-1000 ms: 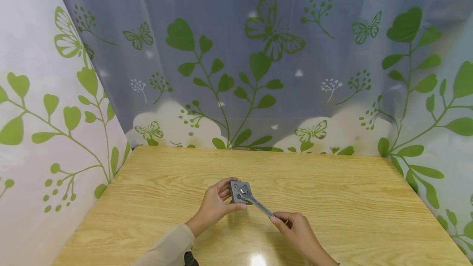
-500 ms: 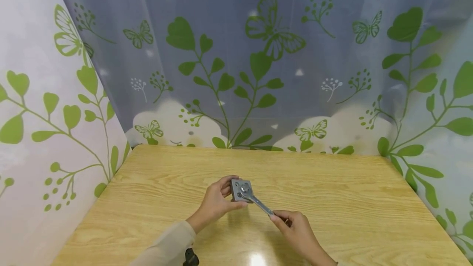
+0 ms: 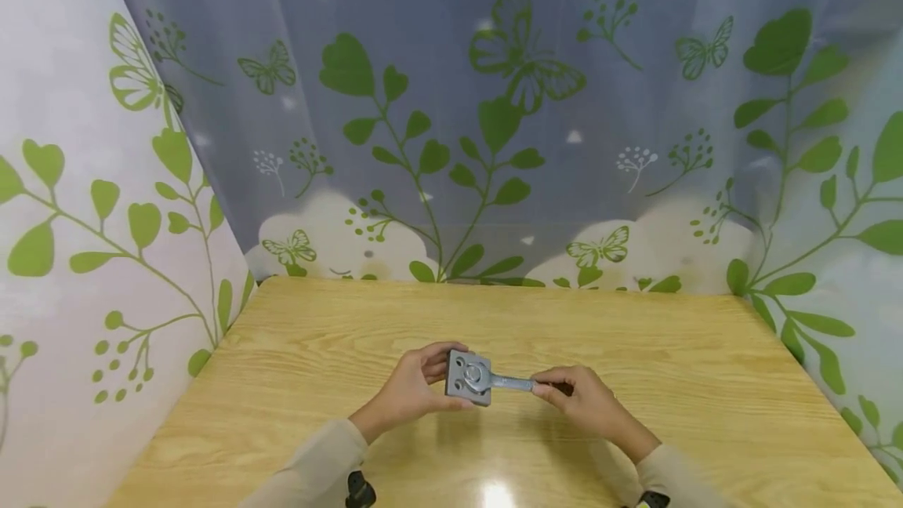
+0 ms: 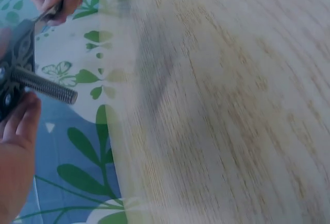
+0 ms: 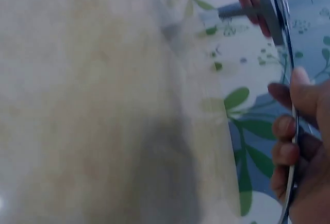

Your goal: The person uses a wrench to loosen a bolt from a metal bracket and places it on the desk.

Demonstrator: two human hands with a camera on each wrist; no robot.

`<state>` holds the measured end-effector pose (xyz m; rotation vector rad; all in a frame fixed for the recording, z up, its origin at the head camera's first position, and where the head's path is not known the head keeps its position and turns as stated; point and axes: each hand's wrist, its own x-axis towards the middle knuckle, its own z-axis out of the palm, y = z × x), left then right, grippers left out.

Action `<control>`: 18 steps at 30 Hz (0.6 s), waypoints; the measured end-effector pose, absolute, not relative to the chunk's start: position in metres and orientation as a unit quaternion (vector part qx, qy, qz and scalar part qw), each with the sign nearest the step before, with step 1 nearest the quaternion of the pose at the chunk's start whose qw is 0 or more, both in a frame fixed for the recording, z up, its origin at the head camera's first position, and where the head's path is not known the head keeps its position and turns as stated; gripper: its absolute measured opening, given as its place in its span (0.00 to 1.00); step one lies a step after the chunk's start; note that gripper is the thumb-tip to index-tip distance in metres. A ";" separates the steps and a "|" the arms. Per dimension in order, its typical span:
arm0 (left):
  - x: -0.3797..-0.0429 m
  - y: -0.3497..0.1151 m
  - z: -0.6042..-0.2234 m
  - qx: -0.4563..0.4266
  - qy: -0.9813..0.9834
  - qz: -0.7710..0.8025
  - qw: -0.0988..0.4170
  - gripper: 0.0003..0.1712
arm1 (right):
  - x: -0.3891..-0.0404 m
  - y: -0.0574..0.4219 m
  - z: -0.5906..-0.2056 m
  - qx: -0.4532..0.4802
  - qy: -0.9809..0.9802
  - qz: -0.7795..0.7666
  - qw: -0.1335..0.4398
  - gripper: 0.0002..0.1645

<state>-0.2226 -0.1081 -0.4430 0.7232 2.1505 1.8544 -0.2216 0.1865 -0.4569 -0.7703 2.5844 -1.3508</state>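
Note:
My left hand grips a square grey metal plate by its edges, above the wooden table. Holes show in the plate's face, and a bolt head sits near its middle. The ring end of a wrench fits around that head. From the plate's other side a long threaded bolt shank sticks out in the left wrist view. My right hand holds the wrench handle, which points right and nearly level. Fingers curl round the thin handle in the right wrist view.
A light wood-grain table lies under both hands. Behind it hangs a blue-grey curtain printed with green leaves and butterflies. Pale printed sheets close off both sides.
The wrench handle has swung upward from slanting down-right to nearly level, with my right hand moving up and right. My left hand and the plate have shifted slightly right and down.

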 end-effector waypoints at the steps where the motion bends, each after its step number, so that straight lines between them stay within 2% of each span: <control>1: -0.222 -0.108 -0.442 0.251 0.728 0.627 0.115 0.40 | -0.229 0.190 -0.454 -0.271 0.855 -0.438 0.064 0.19; 9: -0.217 -0.103 -0.438 0.314 0.712 0.604 0.172 0.39 | -0.284 0.192 -0.414 -0.463 0.829 -0.312 0.037 0.12; 18: -0.219 -0.092 -0.441 0.353 0.706 0.576 0.210 0.40 | -0.296 0.151 -0.340 -0.520 0.847 -0.101 0.038 0.06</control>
